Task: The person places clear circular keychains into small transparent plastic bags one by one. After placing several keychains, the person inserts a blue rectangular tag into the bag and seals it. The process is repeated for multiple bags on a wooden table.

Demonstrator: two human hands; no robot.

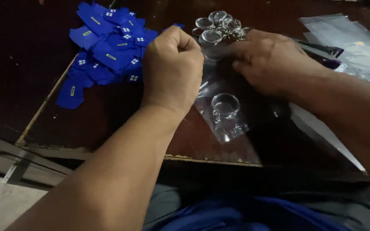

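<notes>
Clear plastic bag with round clear keyring case inside, lying between both hands and just nearer the body. Left hand curled into a fist, pinching the bag's top edge. Right hand half closed, fingers on the bag. Cluster of clear keyring cases just beyond the knuckles; blue tags left of the left hand.

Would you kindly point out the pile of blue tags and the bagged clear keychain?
pile of blue tags [103, 47], head view, middle of the heap.
bagged clear keychain [225, 105], head view, its round clear case.
</notes>
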